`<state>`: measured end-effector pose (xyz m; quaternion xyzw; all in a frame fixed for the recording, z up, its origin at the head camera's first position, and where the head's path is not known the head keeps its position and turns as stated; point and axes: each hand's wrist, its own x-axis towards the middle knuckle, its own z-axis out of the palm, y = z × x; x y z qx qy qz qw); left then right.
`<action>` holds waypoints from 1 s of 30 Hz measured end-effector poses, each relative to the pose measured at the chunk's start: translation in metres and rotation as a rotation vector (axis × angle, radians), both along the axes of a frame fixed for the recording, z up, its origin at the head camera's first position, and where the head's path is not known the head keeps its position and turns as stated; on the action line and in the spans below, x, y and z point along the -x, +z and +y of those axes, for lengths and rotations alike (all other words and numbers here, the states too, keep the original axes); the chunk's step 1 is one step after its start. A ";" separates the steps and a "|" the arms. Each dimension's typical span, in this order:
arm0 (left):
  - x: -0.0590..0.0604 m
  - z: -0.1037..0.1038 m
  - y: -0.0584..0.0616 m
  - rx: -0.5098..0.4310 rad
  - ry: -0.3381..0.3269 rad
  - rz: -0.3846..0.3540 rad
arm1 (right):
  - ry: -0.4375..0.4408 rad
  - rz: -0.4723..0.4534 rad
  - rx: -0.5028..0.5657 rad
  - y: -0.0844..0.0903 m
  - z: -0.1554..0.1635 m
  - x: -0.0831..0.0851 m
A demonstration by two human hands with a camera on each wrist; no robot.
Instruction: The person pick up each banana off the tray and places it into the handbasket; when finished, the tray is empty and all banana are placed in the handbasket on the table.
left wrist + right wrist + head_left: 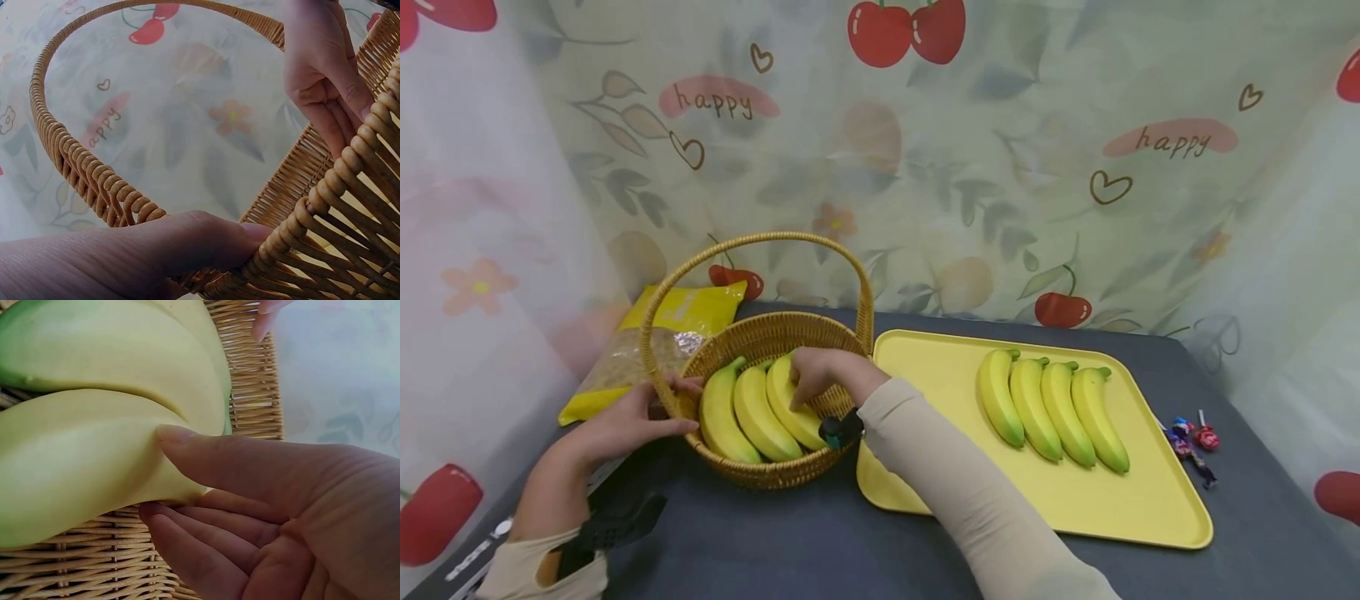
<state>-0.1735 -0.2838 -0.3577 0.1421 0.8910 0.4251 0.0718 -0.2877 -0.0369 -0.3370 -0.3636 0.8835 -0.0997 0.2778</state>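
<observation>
A wicker basket [775, 477] with a hoop handle holds three yellow-green bananas. My right hand [808, 387] reaches into it and grips the rightmost banana [796, 412]. In the right wrist view the thumb lies on top of this banana [75, 469] and the fingers curl under it, against the basket wall [250, 381]. My left hand [681, 408] holds the basket's left rim, fingers over the edge and thumb outside. The left wrist view shows that thumb [206, 240] pressed on the woven rim [350, 181], with the right hand [325, 69] beyond.
A yellow tray [940, 383] to the right of the basket carries several bananas [1052, 408] in a row. A yellow snack bag [688, 310] lies behind the basket at the left. Wrapped lollipops [1191, 437] lie right of the tray. A printed curtain encloses the dark table.
</observation>
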 end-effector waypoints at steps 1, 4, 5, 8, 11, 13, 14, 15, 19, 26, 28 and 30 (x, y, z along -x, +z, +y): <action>0.000 0.000 0.000 0.003 -0.002 0.002 | 0.000 0.000 0.004 -0.001 0.000 0.000; 0.001 -0.001 -0.001 0.008 0.003 0.004 | 0.001 0.010 0.004 -0.001 0.002 0.001; 0.001 -0.001 -0.001 0.007 -0.003 0.009 | -0.007 0.012 0.002 -0.002 0.002 0.001; 0.001 -0.001 0.000 0.002 -0.011 0.013 | -0.040 -0.004 0.002 0.000 0.004 0.001; 0.001 0.000 0.000 0.002 -0.012 0.008 | -0.061 -0.021 0.011 0.003 0.007 0.000; 0.001 0.000 0.001 0.005 -0.006 0.002 | -0.056 -0.005 0.017 0.005 0.008 -0.002; 0.001 0.000 0.001 0.004 0.002 -0.004 | -0.055 0.006 0.023 0.007 0.009 -0.002; 0.000 0.000 0.001 0.006 0.002 -0.005 | -0.055 0.015 0.033 0.008 0.010 -0.003; 0.000 -0.001 0.001 0.005 0.003 -0.004 | -0.074 0.029 0.105 0.013 0.017 -0.009; 0.001 -0.002 -0.001 -0.016 -0.004 -0.021 | -0.070 0.029 0.258 0.021 0.044 -0.025; 0.001 -0.002 -0.002 -0.030 -0.011 -0.028 | -0.086 -0.003 0.294 0.023 0.054 -0.029; 0.002 -0.003 -0.002 -0.042 -0.016 -0.032 | -0.108 -0.013 0.317 0.025 0.065 -0.033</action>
